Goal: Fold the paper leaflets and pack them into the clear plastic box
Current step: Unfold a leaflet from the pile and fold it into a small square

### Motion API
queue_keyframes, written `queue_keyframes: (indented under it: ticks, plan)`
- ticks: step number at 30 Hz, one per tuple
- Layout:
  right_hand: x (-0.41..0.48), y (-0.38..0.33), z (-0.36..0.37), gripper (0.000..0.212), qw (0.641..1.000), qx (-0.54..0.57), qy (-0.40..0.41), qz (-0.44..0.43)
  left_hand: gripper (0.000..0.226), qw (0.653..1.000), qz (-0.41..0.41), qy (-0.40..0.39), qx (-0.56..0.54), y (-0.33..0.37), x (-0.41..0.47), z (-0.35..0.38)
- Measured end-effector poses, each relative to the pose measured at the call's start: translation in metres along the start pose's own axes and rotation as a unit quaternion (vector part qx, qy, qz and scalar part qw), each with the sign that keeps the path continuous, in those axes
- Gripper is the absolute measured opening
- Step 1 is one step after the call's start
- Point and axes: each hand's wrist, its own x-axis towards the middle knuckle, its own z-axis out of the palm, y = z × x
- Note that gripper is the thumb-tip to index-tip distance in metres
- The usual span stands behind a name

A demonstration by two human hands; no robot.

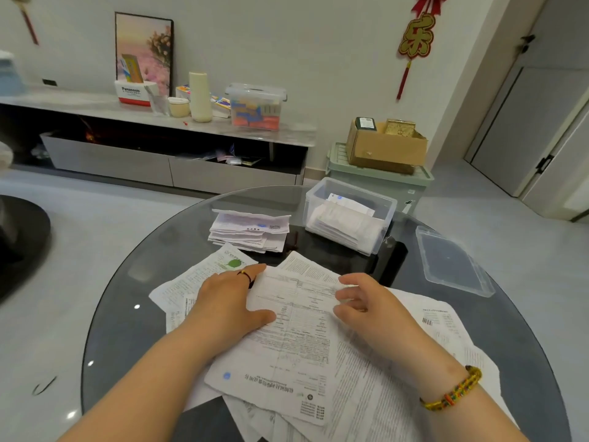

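Observation:
A large printed leaflet (296, 339) lies flat on top of a loose heap of unfolded leaflets (446, 327) in the middle of the round glass table. My left hand (229, 298) presses flat on its left edge, fingers spread. My right hand (366, 301) hovers over its right side with curled, parted fingers, touching the paper lightly. A stack of folded leaflets (251, 231) sits farther back. The clear plastic box (350, 215) stands at the back right, open, with several folded leaflets inside.
The box's clear lid (449, 260) lies on the table at the right. The glass table edge (105, 314) curves round on the left. Beyond stand a green bin with a cardboard box (385, 148) and a low cabinet (172, 161) with clutter.

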Motion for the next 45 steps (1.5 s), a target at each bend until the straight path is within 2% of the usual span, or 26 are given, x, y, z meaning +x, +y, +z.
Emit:
queue_keyframes:
  ticks: [6, 12, 16, 21, 25, 27, 31, 36, 45]
  plan:
    - [-0.002, 0.006, 0.002, 0.046, 0.994, 0.11, 0.025, 0.006, 0.078, 0.994, -0.002, 0.058, -0.092, 0.004, -0.001, 0.001]
    - [-0.003, 0.008, -0.001, 0.053, 0.976, 0.21, 0.055, 0.016, 0.061, 0.984, -0.004, 0.142, -0.103, 0.004, -0.003, -0.001]
    - [-0.006, 0.005, -0.004, 0.046, 0.959, 0.28, 0.045, 0.015, 0.049, 0.968, 0.001, 0.147, -0.205, 0.007, -0.005, -0.002]
    - [-0.009, 0.005, -0.003, 0.019, 0.944, 0.329, -0.02, 0.02, 0.03, 0.906, -0.019, 0.12, -0.405, 0.01, -0.007, -0.005]
    - [-0.01, 0.007, -0.001, 0.016, 0.95, 0.303, -0.073, 0.015, 0.029, 0.839, -0.037, 0.092, -0.536, 0.015, -0.01, -0.01]
    - [-0.01, 0.008, -0.001, 0.016, 0.949, 0.306, -0.077, 0.019, 0.026, 0.825, -0.039, 0.086, -0.557, 0.014, -0.01, -0.011]
    - [-0.008, 0.01, -0.003, 0.016, 0.937, 0.344, -0.047, 0.027, 0.02, 0.818, -0.049, 0.062, -0.569, 0.014, -0.011, -0.011]
    - [-0.008, 0.01, -0.005, 0.016, 0.914, 0.403, -0.026, 0.035, 0.017, 0.842, -0.058, -0.046, -0.535, 0.017, -0.014, -0.007]
    - [-0.005, 0.013, -0.004, 0.016, 0.904, 0.426, 0.003, 0.035, 0.021, 0.836, -0.06, -0.059, -0.541, 0.015, -0.014, -0.008]
